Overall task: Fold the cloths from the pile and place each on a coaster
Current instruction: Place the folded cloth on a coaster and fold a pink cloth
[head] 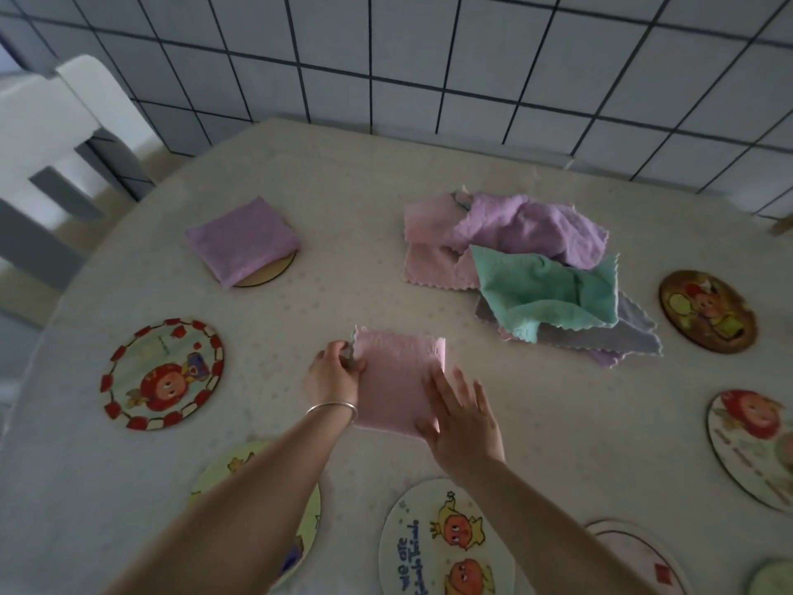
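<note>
From my seat: left hand point(332, 373) pinches the folded pink cloth point(397, 377) by its left edge, mid-table near the pile point(528, 268), so my flat, relaxed right hand point(461, 416) can smooth it.

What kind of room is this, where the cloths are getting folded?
Probably a home kitchen or dining corner. The tiled wall runs behind a table covered with a pale tablecloth, a white chair stands at its far left, and cartoon-printed coasters lie around the pile of cloths.
</note>
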